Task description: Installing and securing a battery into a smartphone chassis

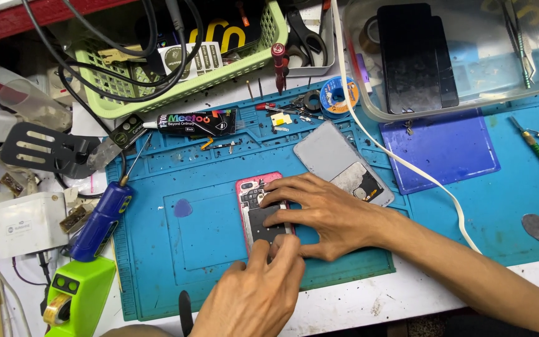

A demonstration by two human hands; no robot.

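An opened phone with a red frame (248,187) lies on the blue work mat (207,249), its black inner parts showing. My right hand (325,212) rests flat over the phone's right side, fingers spread across it. My left hand (257,293) comes from below and presses its fingertips on the phone's lower end. Neither hand holds a tool that I can see. A grey back cover (332,156) lies just beyond my right hand.
A blue electric screwdriver (102,218) and a black glue tube (201,122) lie left of the phone. A green basket (176,68) with cables stands behind; a clear tub (456,56) with dark phone screens is far right. A white cable (419,175) crosses the mat. A purple pick (183,208) lies nearby.
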